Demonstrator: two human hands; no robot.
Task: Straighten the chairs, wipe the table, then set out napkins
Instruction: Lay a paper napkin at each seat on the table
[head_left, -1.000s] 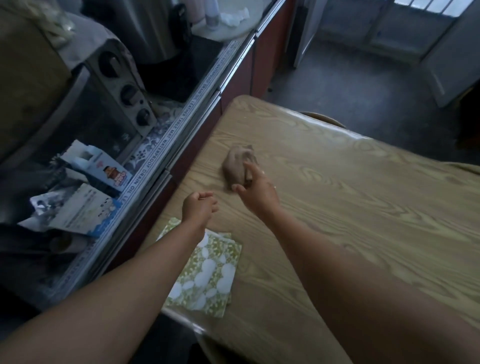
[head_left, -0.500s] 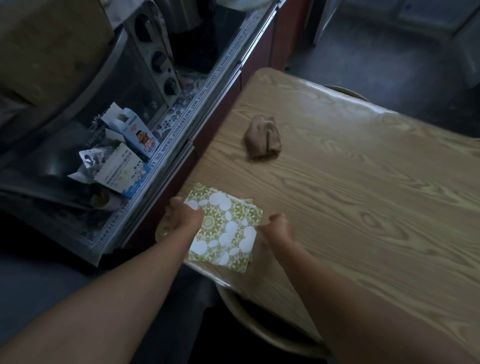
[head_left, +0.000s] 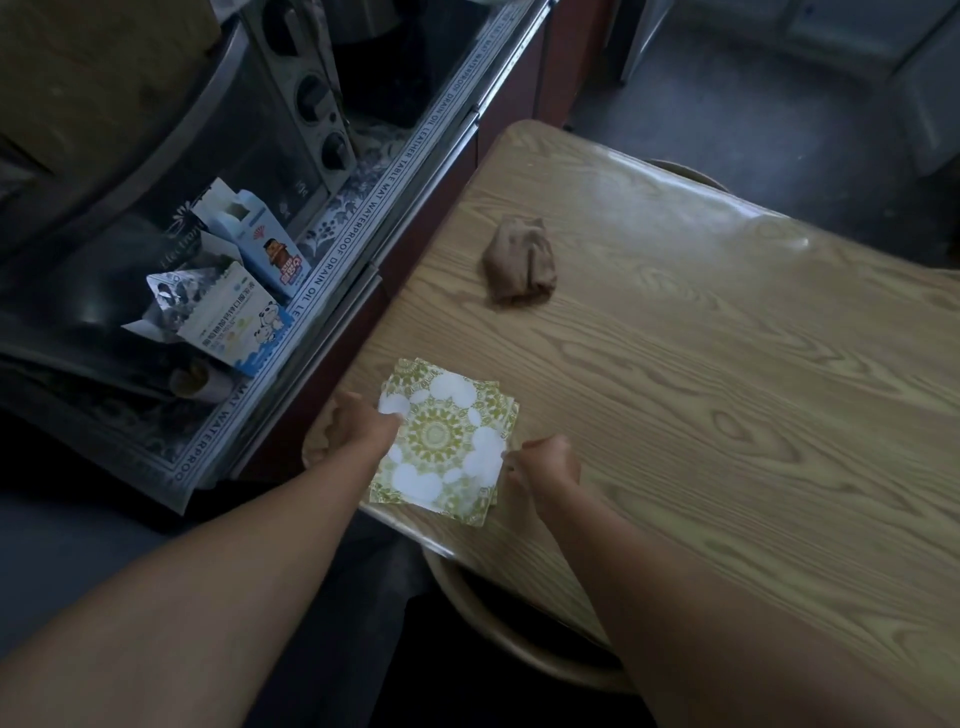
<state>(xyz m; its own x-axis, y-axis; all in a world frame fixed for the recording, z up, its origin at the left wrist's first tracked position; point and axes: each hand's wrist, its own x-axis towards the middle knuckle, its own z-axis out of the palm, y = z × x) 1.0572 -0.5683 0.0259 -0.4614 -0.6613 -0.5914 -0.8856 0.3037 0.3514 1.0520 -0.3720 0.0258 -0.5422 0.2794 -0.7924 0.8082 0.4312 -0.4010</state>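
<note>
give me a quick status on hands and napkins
Left hand and right hand on napkin stack edges. Stack at table corner. Brown cloth lies apart, clear.

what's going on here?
A person is at the near corner of a wooden table, both hands on a stack of green-and-white patterned napkins. The left hand presses its left edge; the right hand pinches the right edge. A crumpled brown cloth lies farther up the table, untouched. No napkins are laid out yet.
</note>
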